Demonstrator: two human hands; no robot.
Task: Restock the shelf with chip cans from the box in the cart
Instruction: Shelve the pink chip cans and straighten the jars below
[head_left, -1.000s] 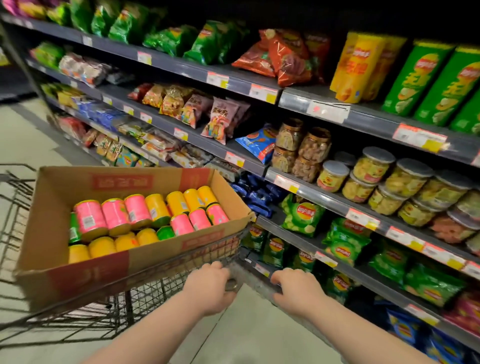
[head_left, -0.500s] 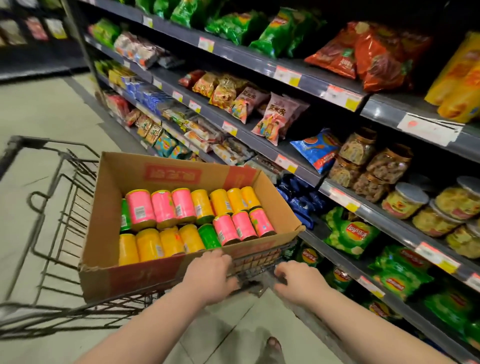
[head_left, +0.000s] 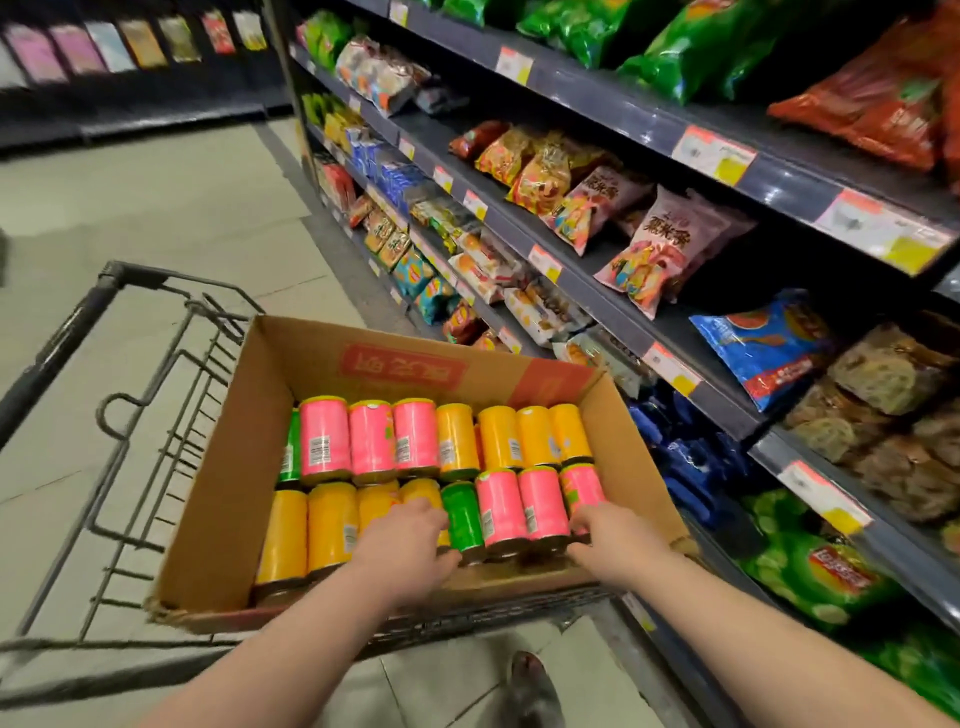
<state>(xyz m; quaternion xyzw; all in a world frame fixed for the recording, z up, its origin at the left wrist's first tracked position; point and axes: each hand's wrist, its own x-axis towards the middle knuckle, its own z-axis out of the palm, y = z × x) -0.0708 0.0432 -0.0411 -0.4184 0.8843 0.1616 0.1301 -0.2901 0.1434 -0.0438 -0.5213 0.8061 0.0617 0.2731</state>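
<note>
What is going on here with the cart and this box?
A person reaches both hands into the cardboard box in the cart. The left hand lies on a yellow can beside the green can; the right hand touches the rightmost pink can. Whether either grips yet is unclear. No can is lifted out.

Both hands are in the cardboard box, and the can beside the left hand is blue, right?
Not quite. In the head view, the can beside the left hand is green, not blue. The right hand is in the cardboard box too.
</note>
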